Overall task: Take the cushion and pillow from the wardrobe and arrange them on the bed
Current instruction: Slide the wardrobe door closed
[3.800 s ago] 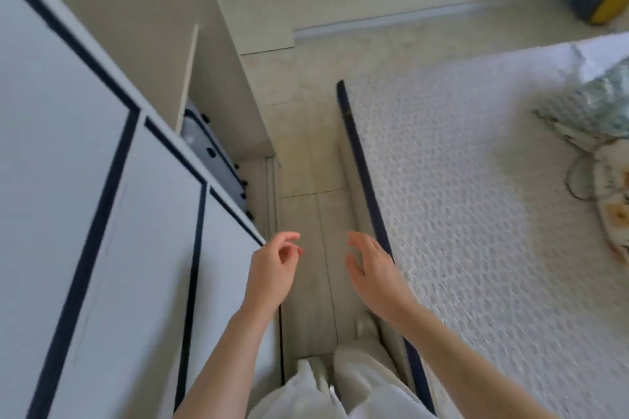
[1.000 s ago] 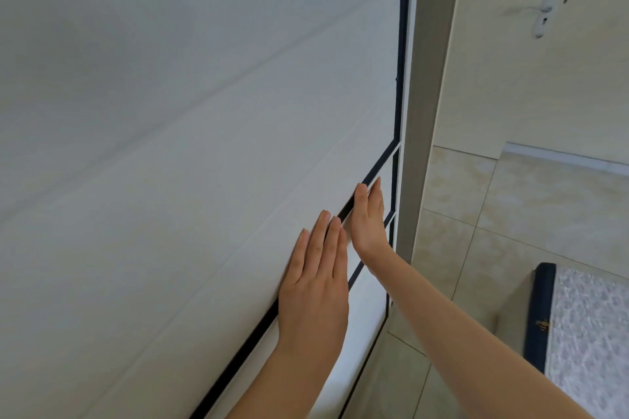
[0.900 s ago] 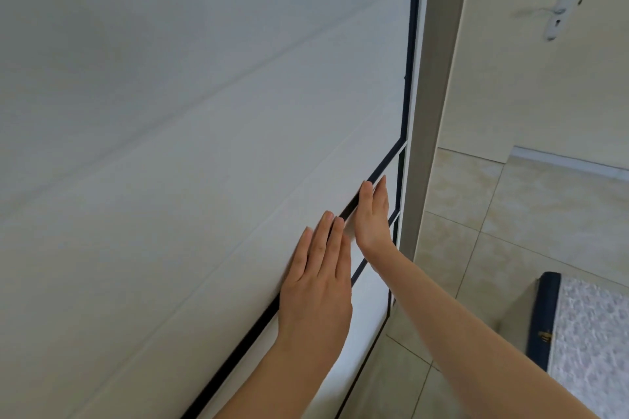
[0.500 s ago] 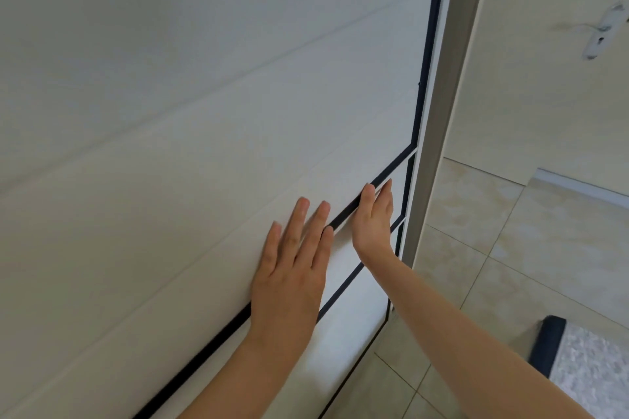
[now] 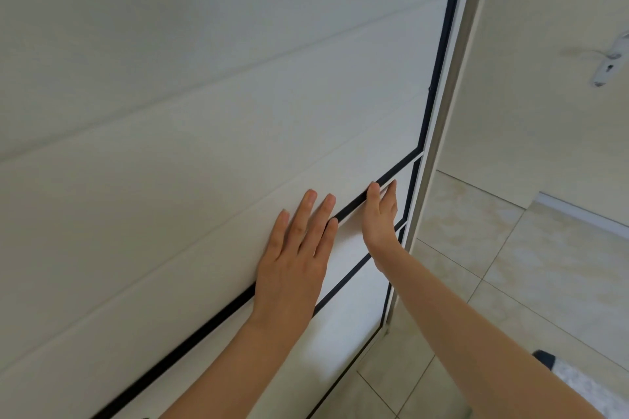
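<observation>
1. Against the white wardrobe door (image 5: pixel 170 112), both hands are pressing flat. The left hand (image 5: pixel 292 262) is lying open with its fingers (image 5: pixel 306 211) spread across the panel, holding nothing. The right hand (image 5: pixel 379 214) is also open, its fingers (image 5: pixel 374 194) resting along the dark trim strip (image 5: pixel 394 168) beside the door's edge, gripping nothing.

2. Cushion and pillow are not showing in view; they are presumably sitting behind the closed door. A corner of the bed (image 5: pixel 585 384) is showing at the lower right, across the tiled floor (image 5: pixel 493 265).

3. Slip risk: the panel is looking smooth and no handle is visible, so flat palms are depending on friction alone. Uneven pressure is likely to let the hands skid while the door is staying put.

4. Pinch risk: the right fingers are lying near the gap between door edge and side frame (image 5: pixel 439 146). A door travelling toward that frame could be trapping them.

5. Direction risk: whether the door is sliding or hinged cannot be told. Pushing the wrong way could be jamming it or straining its fittings.

6. Retrieval risk: soft items stacked inside may be leaning on the door, and may be tumbling onto the floor as the opening is widening.

7. Balance risk: both arms are reaching out to the door, so a sudden release could be pitching the person forward.
</observation>
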Motion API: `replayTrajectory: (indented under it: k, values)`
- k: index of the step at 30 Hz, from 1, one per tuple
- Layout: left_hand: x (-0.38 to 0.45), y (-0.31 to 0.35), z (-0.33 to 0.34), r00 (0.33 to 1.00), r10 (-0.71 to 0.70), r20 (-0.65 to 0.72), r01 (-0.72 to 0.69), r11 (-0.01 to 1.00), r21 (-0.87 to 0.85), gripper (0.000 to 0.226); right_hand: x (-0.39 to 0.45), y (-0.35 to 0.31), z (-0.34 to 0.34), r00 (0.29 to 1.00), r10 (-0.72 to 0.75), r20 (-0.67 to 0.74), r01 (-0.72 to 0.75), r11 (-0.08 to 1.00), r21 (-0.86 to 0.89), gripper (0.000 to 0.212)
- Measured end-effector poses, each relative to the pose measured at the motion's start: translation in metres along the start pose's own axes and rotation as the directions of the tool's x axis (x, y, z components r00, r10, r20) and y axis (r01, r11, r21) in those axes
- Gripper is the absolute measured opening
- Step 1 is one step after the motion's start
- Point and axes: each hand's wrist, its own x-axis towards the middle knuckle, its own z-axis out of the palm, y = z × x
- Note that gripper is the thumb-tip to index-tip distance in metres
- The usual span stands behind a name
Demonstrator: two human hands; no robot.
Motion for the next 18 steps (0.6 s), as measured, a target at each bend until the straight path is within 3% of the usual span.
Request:
replayTrajectory:
  k: [7, 14, 18]
  values:
    - [0.016, 0.012, 0.011, 0.993, 0.055, -0.102, -0.051, 0.998, 0.038, 0.077, 0.018, 0.000, -0.014, 1.000, -0.005, 0.018, 0.005, 1.000, 0.017, 0.071]
    - [0.015, 0.014, 0.018, 0.988, 0.049, -0.145, -0.047, 0.999, 0.013, 0.080, 0.017, -0.001, -0.013, 1.000, -0.014, -0.002, 0.014, 1.000, 0.023, 0.070]
    - [0.016, 0.016, 0.018, 0.990, 0.033, -0.140, -0.036, 0.999, -0.020, 0.081, 0.016, -0.003, -0.022, 0.998, -0.004, 0.061, 0.003, 1.000, 0.017, 0.075]
